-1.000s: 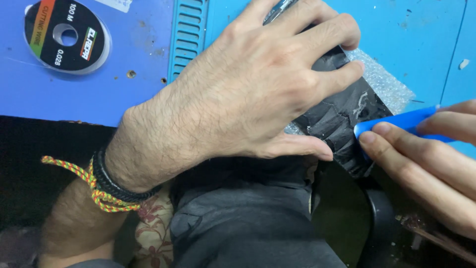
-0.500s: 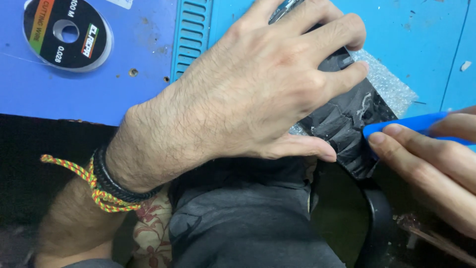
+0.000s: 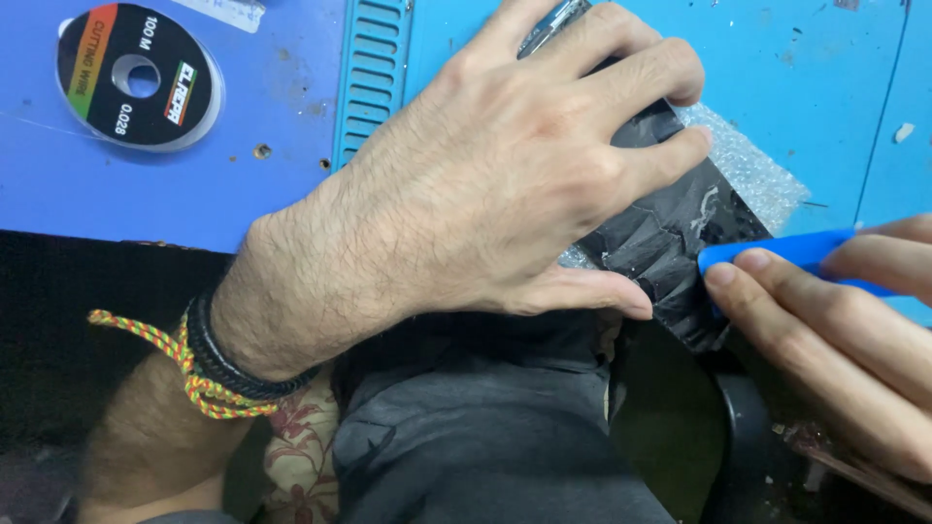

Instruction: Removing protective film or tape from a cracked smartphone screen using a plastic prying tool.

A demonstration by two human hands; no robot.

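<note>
The left hand (image 3: 505, 184) lies spread flat, pressing a black cracked device (image 3: 670, 243) onto bubble wrap (image 3: 752, 170) at the near edge of the blue counter (image 3: 194, 194). The right hand (image 3: 835, 320) pinches a blue pry tool (image 3: 777, 250), its tip touching the device's right side. A wire spool (image 3: 136, 78) sits far left.

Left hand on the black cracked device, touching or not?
Touching. The head view shows the left hand lying flat on the black cracked device, fingers spread over its top and thumb along its near edge, with no gap visible.
</note>
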